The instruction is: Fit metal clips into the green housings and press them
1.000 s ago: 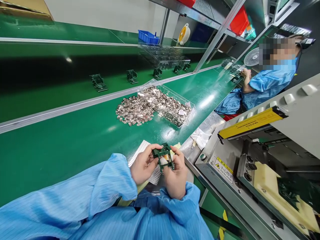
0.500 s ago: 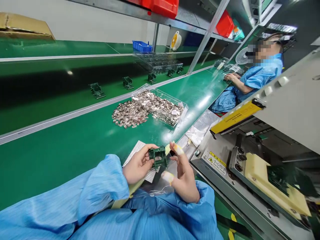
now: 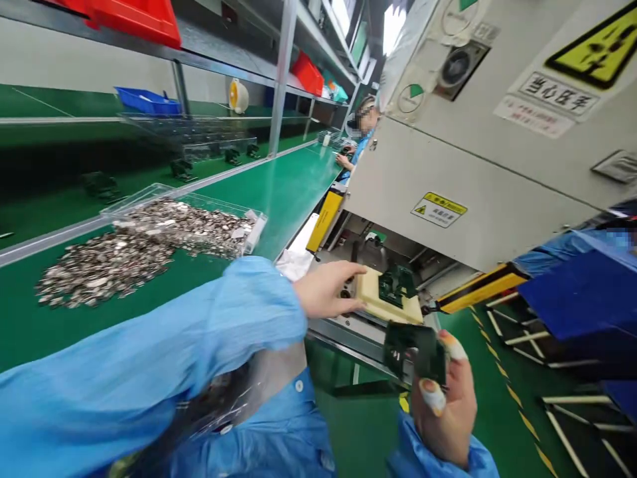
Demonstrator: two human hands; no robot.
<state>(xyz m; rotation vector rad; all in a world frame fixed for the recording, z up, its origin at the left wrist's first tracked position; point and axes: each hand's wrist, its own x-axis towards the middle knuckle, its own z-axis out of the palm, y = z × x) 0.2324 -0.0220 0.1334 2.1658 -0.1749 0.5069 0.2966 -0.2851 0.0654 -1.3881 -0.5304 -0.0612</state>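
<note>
My right hand (image 3: 448,405), with white covers on thumb and fingertip, grips a dark green plastic frame (image 3: 418,352) in front of the machine. My left hand (image 3: 331,290) reaches to the left end of a cream-yellow fixture block (image 3: 371,292). Its thumb and fingers are apart, at the block's edge; whether they press on it I cannot tell. Seated in that block is another dark green plastic frame (image 3: 397,285), beyond the one in my right hand.
The machine housing (image 3: 448,179) rises behind the fixture, with yellow side bars (image 3: 326,219). On the green bench (image 3: 213,292) lie a heap of small metal pieces (image 3: 104,265) and a clear tray (image 3: 256,232) of more. A co-worker (image 3: 361,136) sits farther along.
My view has swung right to the machine. The green frame has passed from my left hand to my right, and my left hand has moved to the fixture block.
</note>
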